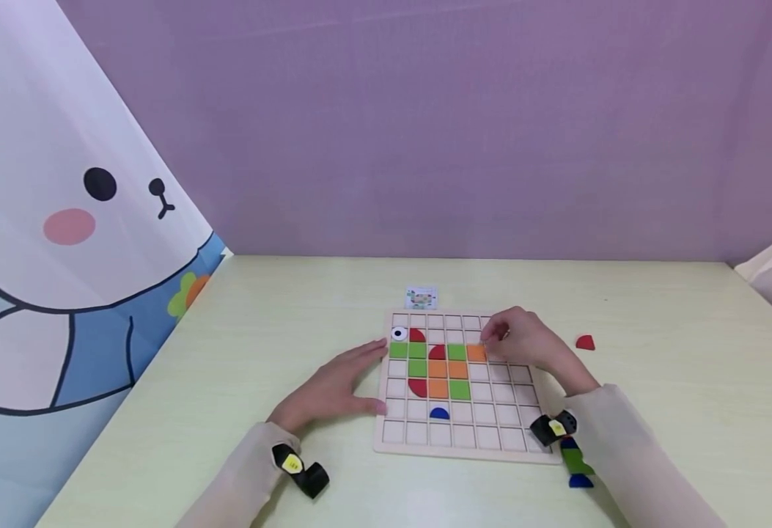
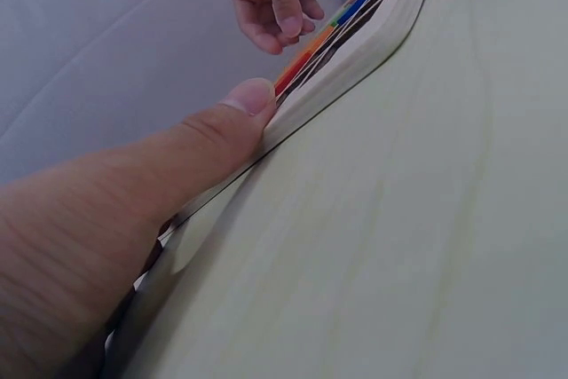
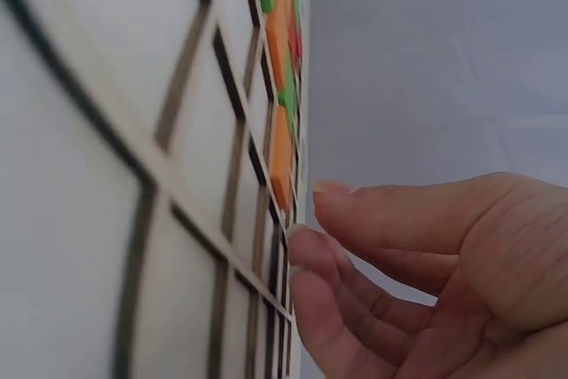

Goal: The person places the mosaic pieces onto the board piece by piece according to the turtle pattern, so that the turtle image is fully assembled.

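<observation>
From where I sit at the feed, the gridded board (image 1: 499,436) lies flat between the two hands. On it, an orange square (image 1: 476,353) sits just left of the right hand's (image 1: 524,339) fingertips. That hand's thumb and fingers are loosely bent with a gap between them, and I see nothing gripped.

The left hand (image 1: 333,385) is spread, its fingertips and thumb touching the board's left edge. Just beyond those fingertips I have an eye piece (image 1: 399,334). Between the hands are more orange squares, green squares (image 1: 417,368) and red curved pieces (image 1: 418,387); a blue half-circle (image 1: 439,413) lies to the right of the left thumb.

Past both hands, I see a small printed card (image 1: 421,298) near the board's far edge. A loose red piece (image 1: 585,342) rests right of the right hand, and green and blue pieces (image 1: 575,460) lie by the right sleeve (image 1: 630,447), partly hidden.

Under everything is a pale table (image 1: 293,308); beyond it I get a purple cloth (image 1: 458,132).
</observation>
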Demonstrator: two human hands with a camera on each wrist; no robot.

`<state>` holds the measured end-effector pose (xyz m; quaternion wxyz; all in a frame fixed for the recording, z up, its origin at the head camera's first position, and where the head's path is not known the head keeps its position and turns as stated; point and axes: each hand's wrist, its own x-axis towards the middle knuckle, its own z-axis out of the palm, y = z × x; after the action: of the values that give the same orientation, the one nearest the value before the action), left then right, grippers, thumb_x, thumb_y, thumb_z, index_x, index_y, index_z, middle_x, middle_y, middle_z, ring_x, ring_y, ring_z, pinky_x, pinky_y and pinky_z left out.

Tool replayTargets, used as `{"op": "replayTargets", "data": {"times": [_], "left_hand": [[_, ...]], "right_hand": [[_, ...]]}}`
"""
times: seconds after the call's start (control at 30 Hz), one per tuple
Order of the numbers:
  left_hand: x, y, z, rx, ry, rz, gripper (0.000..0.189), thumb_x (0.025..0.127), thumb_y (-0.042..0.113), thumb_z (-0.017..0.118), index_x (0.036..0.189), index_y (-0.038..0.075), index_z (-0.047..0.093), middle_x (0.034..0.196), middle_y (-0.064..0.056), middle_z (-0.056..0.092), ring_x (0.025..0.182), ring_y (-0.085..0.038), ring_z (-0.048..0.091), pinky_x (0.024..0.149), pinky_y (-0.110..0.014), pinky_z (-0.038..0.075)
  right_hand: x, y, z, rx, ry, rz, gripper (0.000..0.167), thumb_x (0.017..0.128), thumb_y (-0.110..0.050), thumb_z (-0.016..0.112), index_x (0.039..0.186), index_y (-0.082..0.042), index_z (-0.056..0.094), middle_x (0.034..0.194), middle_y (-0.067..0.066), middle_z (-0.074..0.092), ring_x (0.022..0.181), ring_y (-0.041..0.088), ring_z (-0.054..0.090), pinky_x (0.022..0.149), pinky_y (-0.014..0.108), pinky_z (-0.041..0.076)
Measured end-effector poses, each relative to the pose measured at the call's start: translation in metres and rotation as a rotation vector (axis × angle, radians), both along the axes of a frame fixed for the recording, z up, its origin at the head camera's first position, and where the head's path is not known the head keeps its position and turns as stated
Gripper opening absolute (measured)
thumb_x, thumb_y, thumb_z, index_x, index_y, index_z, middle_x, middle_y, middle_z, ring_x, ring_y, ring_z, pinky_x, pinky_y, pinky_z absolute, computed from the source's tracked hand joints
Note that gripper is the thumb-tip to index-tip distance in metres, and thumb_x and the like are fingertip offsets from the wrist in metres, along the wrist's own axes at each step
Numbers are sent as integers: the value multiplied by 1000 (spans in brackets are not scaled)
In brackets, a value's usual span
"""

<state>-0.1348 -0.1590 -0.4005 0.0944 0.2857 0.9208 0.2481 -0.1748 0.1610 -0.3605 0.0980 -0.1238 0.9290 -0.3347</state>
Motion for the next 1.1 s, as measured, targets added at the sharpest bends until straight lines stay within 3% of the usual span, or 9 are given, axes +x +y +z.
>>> {"op": "replayTargets", "data": {"times": [0.43, 1.1], "left_hand": [[1, -2, 1, 1, -2, 4, 93, 77, 57, 70, 150, 14, 31, 159, 2, 23, 146, -24, 22, 117, -47, 25], [1, -3, -1, 4, -1, 4, 94, 76, 59, 69, 150, 14, 31, 159, 2, 23, 146, -25, 21, 117, -48, 25]], "right_hand": [[8, 36, 8, 14, 38, 11, 14, 81, -3, 68, 95, 1, 67, 78, 5, 60, 72, 17, 51, 58, 26, 44], [20, 74, -5, 25, -51, -48, 29, 75, -6, 75, 100, 3, 64, 83, 6, 56, 75, 19, 49, 58, 26, 44]]}}
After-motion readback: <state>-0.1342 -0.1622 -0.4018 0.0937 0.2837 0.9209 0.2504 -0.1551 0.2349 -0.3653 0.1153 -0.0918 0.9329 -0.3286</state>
